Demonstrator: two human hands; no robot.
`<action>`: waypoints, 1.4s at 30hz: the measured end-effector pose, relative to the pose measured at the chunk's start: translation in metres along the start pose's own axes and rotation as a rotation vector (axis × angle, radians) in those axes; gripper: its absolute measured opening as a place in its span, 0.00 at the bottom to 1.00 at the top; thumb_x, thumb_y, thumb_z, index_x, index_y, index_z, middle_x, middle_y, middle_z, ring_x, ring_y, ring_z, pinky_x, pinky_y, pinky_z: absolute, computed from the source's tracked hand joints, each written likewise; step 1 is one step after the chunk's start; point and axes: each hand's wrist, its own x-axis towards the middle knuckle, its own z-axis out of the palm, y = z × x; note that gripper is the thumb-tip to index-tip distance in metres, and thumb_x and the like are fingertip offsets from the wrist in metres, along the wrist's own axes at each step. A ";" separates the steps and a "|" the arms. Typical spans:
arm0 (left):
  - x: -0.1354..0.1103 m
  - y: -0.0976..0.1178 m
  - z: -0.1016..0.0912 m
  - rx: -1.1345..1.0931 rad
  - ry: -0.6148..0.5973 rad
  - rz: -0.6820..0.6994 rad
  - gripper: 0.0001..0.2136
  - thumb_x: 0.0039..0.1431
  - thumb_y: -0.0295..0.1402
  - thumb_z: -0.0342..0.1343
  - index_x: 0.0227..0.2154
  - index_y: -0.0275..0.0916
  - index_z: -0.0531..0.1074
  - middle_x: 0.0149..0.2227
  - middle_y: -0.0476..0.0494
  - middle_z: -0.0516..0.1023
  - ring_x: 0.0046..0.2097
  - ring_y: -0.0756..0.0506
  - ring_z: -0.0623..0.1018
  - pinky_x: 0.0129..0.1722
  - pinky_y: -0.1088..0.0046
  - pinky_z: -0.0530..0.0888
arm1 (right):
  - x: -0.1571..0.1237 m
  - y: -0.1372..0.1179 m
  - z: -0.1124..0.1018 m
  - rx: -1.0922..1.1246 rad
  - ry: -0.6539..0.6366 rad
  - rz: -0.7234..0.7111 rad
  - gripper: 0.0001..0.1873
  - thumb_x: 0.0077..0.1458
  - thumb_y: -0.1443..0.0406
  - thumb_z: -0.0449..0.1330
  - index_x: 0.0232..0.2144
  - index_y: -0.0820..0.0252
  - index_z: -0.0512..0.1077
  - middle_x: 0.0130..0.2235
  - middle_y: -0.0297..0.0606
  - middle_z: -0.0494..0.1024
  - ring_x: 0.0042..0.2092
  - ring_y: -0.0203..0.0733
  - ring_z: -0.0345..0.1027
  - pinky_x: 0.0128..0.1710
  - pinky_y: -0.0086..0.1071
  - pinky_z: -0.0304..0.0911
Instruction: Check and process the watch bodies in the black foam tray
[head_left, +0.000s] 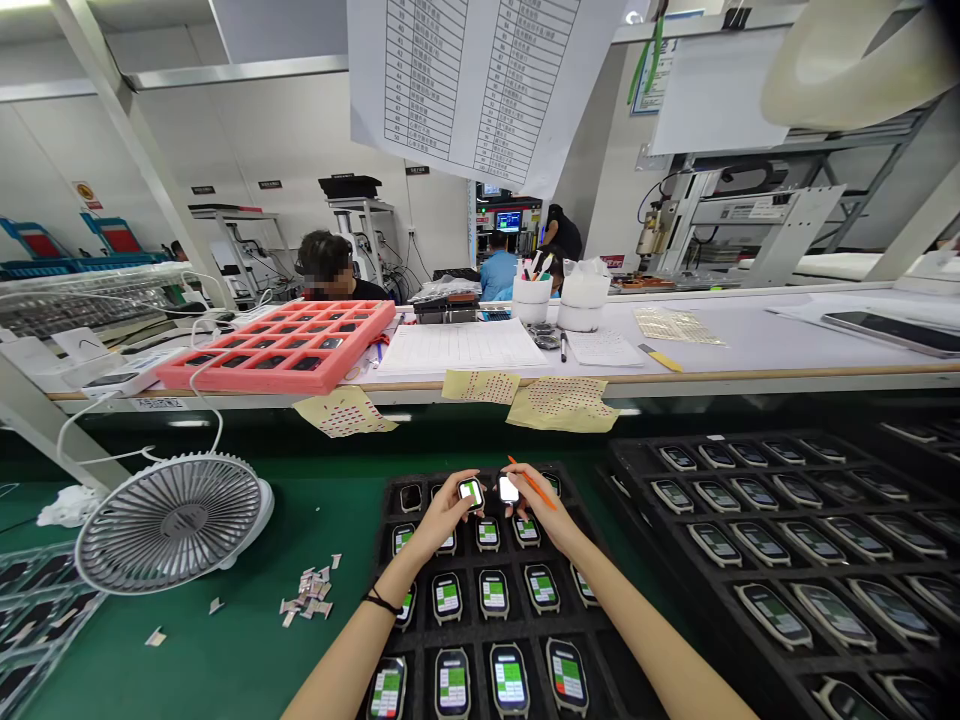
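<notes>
Electronics assembly factory, black tray (465, 625) of small screen devices (493, 592) beneath the left hand (442, 520) and right hand (536, 500), green workbench (187, 640) to their left, co-worker (499, 275) far ahead, machine (739, 215) ahead right

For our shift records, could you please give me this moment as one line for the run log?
left hand: green-screen watch | right hand: white-screen watch, orange stick | below: black tray
</notes>
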 end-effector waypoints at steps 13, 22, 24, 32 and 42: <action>-0.006 0.013 -0.001 0.124 0.038 -0.051 0.16 0.62 0.39 0.44 0.48 0.41 0.69 0.47 0.44 0.71 0.39 0.46 0.72 0.34 0.73 0.71 | 0.000 0.004 0.001 0.007 -0.017 -0.012 0.16 0.52 0.54 0.59 0.40 0.54 0.65 0.34 0.33 0.68 0.25 0.35 0.69 0.17 0.27 0.55; 0.000 -0.002 -0.002 0.006 0.002 -0.015 0.20 0.57 0.42 0.52 0.51 0.41 0.65 0.46 0.41 0.72 0.35 0.47 0.74 0.30 0.73 0.69 | 0.002 0.006 0.000 -0.004 -0.020 -0.019 0.16 0.51 0.55 0.61 0.40 0.54 0.65 0.33 0.32 0.66 0.25 0.35 0.68 0.17 0.26 0.55; 0.001 -0.004 -0.002 0.000 -0.002 -0.014 0.21 0.56 0.43 0.53 0.51 0.40 0.64 0.46 0.41 0.72 0.34 0.47 0.75 0.29 0.73 0.69 | 0.002 0.006 0.000 -0.005 -0.024 -0.018 0.17 0.51 0.55 0.60 0.40 0.54 0.65 0.34 0.32 0.66 0.25 0.35 0.68 0.17 0.26 0.55; 0.001 -0.003 -0.001 -0.022 -0.011 -0.024 0.20 0.56 0.41 0.54 0.51 0.40 0.64 0.46 0.41 0.72 0.34 0.47 0.76 0.29 0.73 0.68 | 0.001 0.005 0.001 -0.010 -0.035 -0.009 0.16 0.51 0.55 0.60 0.40 0.54 0.65 0.36 0.34 0.66 0.25 0.33 0.67 0.17 0.26 0.56; 0.000 -0.008 -0.003 0.055 -0.028 -0.026 0.20 0.59 0.43 0.51 0.52 0.43 0.64 0.49 0.41 0.69 0.33 0.48 0.74 0.31 0.72 0.68 | 0.001 0.003 0.002 -0.022 -0.039 -0.001 0.16 0.51 0.55 0.60 0.40 0.54 0.64 0.35 0.33 0.66 0.26 0.35 0.70 0.17 0.25 0.56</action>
